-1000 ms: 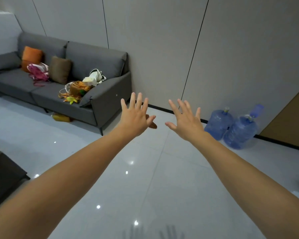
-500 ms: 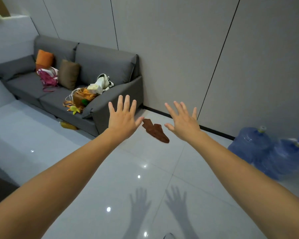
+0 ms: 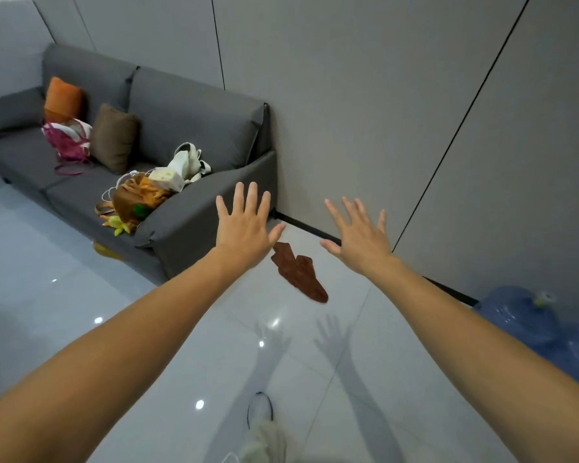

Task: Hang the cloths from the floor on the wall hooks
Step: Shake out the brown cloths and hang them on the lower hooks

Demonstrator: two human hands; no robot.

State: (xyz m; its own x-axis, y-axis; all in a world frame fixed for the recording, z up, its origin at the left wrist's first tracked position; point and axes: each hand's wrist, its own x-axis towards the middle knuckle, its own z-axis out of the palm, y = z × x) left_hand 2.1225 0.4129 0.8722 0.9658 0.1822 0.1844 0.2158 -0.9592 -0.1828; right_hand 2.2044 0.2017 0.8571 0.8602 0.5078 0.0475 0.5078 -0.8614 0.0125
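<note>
Lying crumpled on the glossy white floor (image 3: 131, 345), a brown cloth (image 3: 298, 272) sits close to the floor's edge where the grey wall (image 3: 365, 111) rises, near the end of a grey sofa (image 3: 194, 128). The left hand (image 3: 243, 228) and the right hand (image 3: 361, 243) reach out on bare arms, backs to the camera, fingers straight and spread wide, holding nothing; the cloth shows between them. Bags (image 3: 141, 198) and cushions (image 3: 114, 138) rest on the sofa. Blue water bottles (image 3: 518, 315) stand by the wall at the right. A white shoe (image 3: 259, 409) shows at the bottom.
</note>
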